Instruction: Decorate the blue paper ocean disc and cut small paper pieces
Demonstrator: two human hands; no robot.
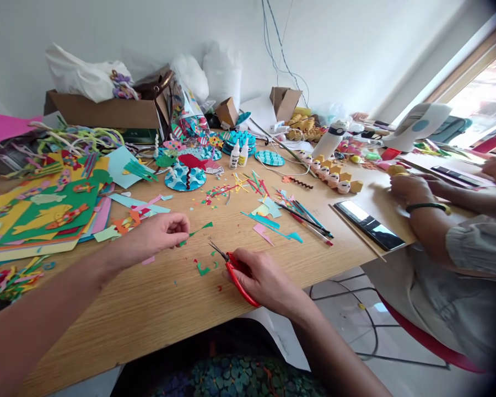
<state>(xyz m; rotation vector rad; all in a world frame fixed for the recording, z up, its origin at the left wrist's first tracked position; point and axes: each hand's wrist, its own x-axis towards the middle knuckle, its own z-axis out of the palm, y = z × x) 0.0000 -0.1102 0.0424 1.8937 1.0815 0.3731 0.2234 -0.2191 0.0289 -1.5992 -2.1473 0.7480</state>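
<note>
My left hand (165, 231) is closed in a pinch above the table. A thin green paper strip (201, 227) sticks out from its fingertips to the right. My right hand (267, 275) grips red-handled scissors (242, 284), whose blades point up and left toward the strip. Small green paper scraps (203, 269) and red bits lie on the wood below the blades. Just beyond my hands are a blue paper strip (264, 221), a pink paper piece (263, 234) and several pencils (310, 218).
Coloured paper sheets with fish cutouts (45, 215) cover the left side. Glue bottles (238, 154) and a blue disc with a red fish (185, 177) stand farther back. At right, a co-worker's hand (411, 190) is near a phone (370, 223) and a wooden stick (357, 232).
</note>
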